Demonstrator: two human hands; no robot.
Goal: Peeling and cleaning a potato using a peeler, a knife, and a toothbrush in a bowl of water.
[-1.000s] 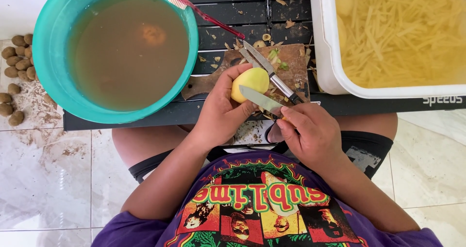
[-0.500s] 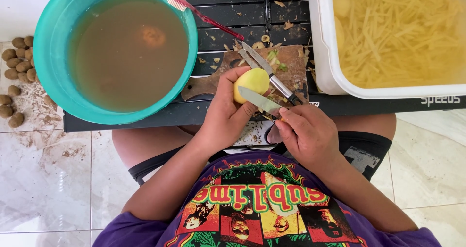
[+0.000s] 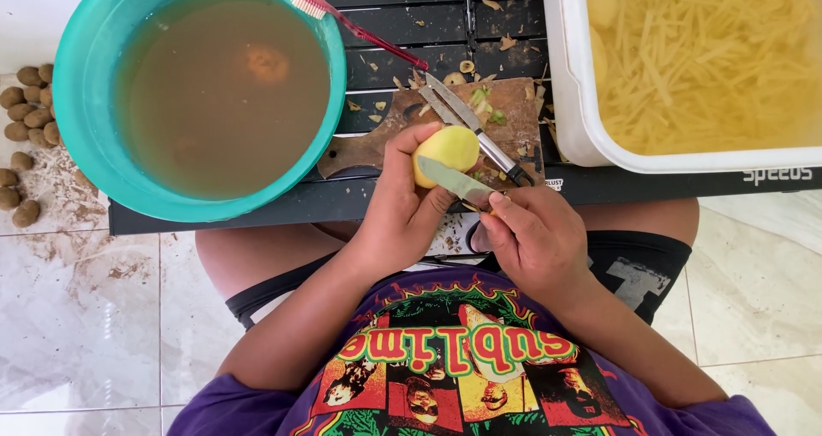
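My left hand (image 3: 396, 203) clamps peeled potato (image 3: 447, 151), shifted slightly right; right hand (image 3: 533, 235) gripping knife (image 3: 455, 182), blade slid further across potato

Left hand (image 3: 401, 205) grips a peeled potato (image 3: 446, 152); right hand (image 3: 533, 239) lays a knife (image 3: 454, 182) against it.

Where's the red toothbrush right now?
In the head view, the red-handled toothbrush sits upper centre-left, its bristle head resting on the rim of the round teal plastic basin and its handle sloping down onto the black slatted table, just above the brown wooden cutting board.
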